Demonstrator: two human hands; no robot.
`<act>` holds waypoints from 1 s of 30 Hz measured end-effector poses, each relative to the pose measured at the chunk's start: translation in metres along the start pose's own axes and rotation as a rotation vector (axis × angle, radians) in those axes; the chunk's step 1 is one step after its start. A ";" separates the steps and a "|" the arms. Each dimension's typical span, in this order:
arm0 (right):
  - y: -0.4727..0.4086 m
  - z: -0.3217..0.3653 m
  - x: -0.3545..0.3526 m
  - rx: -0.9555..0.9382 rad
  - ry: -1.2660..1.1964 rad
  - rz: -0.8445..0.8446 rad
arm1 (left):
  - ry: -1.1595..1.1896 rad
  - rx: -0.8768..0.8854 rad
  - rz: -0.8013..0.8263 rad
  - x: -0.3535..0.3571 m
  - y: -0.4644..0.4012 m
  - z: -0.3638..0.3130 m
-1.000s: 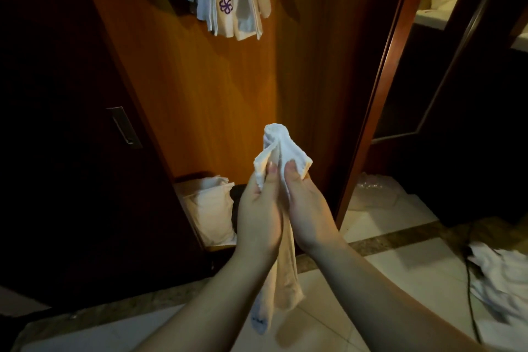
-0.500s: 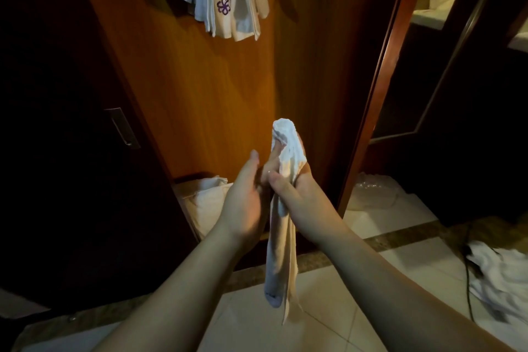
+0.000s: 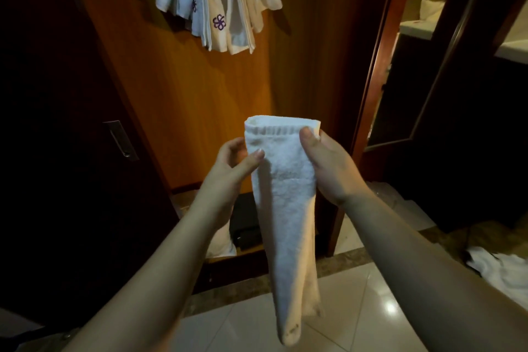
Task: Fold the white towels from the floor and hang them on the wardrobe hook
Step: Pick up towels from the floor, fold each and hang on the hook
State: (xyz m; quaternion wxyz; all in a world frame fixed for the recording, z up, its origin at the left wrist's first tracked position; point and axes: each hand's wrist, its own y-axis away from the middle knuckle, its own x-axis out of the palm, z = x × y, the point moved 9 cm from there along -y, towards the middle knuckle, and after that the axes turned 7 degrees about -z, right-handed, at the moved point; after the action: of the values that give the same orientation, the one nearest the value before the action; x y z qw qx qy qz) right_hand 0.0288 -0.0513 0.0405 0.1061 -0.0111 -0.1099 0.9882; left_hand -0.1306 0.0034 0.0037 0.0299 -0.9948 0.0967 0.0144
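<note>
Head view: we see the folded white towel held up in front of the wardrobe panel. Its long axis runs vertically; the folded band edge points up and the narrow tail points down toward the tiled floor. The right hand has its grip closed on the towel's upper right corner, thumb in front. The left hand pinches the towel's left edge just below the band, thumb in front and fingers curled behind. We read no writing or label on the towel. Above, the hung towels drape down the panel, several bearing purple flower embroidery. More white towels on the floor lie at lower right, well apart from the hands.
</note>
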 end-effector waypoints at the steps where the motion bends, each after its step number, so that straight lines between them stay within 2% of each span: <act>1: -0.004 0.004 -0.001 -0.001 -0.020 0.011 | 0.028 -0.050 0.102 0.006 -0.001 0.003; 3: -0.012 0.016 -0.002 -0.011 -0.062 0.017 | 0.020 -0.090 0.239 0.016 0.000 0.002; 8: -0.030 0.029 -0.012 0.021 -0.257 0.043 | 0.061 -0.043 0.342 0.032 0.007 -0.014; 13: -0.027 -0.013 -0.024 0.243 -0.553 -0.029 | 0.246 -0.110 0.325 0.044 0.008 -0.033; 17: 0.007 -0.080 -0.003 0.471 -0.385 0.046 | 0.406 -0.232 0.280 0.040 -0.003 -0.042; 19: 0.021 -0.097 0.012 0.595 -0.393 0.095 | 0.411 -0.283 0.232 0.029 -0.012 -0.043; 24: 0.029 -0.102 0.026 0.583 -0.488 0.118 | 0.366 -0.293 0.083 -0.001 -0.035 -0.051; 30: 0.028 -0.100 0.035 0.440 -0.496 0.104 | 0.309 -0.290 0.057 -0.014 -0.045 -0.059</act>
State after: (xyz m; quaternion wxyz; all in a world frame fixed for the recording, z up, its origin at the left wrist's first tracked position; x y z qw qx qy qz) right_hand -0.0070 -0.0490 -0.0633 0.0256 0.2472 0.0842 0.9650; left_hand -0.1344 0.0460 0.0653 -0.1292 -0.9759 0.1250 -0.1238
